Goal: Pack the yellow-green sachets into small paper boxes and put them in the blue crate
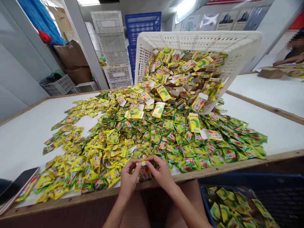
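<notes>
Both hands meet at the table's front edge, pinching a small yellow box edge-on between their fingertips. My left hand [129, 174] holds its left end and my right hand [160, 171] its right end. Much of the yellow box [143, 162] is hidden by the fingers. Around them lie heaps of small packets, yellow packets [95, 158] to the left and green packets [190, 152] to the right. Behind, a tilted white basket [239, 50] spills yellow cartons [163, 93] onto the pile.
A phone [21, 183] lies at the left edge. Below right, a blue crate [280, 196] holds several yellow cartons. Stacked white crates [110, 41] and blue crates [142, 27] stand behind the table. At far right, a person's arm [289, 60] is beside a cardboard box [272, 72].
</notes>
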Motion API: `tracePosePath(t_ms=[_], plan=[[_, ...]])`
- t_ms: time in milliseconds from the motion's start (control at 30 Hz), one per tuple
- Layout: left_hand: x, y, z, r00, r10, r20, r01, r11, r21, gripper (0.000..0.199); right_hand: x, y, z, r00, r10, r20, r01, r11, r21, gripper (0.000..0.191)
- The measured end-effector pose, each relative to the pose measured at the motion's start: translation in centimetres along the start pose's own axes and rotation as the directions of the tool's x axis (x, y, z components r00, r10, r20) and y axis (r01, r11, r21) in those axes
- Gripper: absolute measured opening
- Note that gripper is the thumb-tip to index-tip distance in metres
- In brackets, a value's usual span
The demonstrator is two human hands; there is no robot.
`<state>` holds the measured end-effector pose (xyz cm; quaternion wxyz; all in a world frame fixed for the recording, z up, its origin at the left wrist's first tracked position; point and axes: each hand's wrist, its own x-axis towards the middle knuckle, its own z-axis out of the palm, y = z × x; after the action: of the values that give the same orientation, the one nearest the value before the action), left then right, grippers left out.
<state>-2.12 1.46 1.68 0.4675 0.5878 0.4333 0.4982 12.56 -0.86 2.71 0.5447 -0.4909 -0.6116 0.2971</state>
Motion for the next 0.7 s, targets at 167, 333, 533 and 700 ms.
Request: tracePosePath(t_ms=[167,333,533,700], plan=[[0.4,0.5,0.0,0.999,0.035,0.035,-0.039,0.992,0.117,0.013,0.3,-0.2,-0.4,0.999,0.042,0.024,-0.042,0.999,-0.010,0.014],[-0.3,-0.5,-0.6,0.994,0.109,0.030,-0.112,0.987,0.115,0.013,-0.4,0.5,0.1,0.999,-0.043,0.002,0.043,0.999,0.018,0.014],[-0.5,-0.7,-0.4,0.997,0.038,0.063,-0.043,0.995,0.092,0.017,-0.7,1.2,1.0,1.000,0.009,-0.002,-0.009,0.999,0.050,0.012],[-2.6,1.4,0.3,0.957,0.210,-0.199,-0.162,0.959,0.233,0.044,-1.7,-0.6,0.2,0.997,-0.018,-0.072,0.020,0.999,0.032,0.010]])
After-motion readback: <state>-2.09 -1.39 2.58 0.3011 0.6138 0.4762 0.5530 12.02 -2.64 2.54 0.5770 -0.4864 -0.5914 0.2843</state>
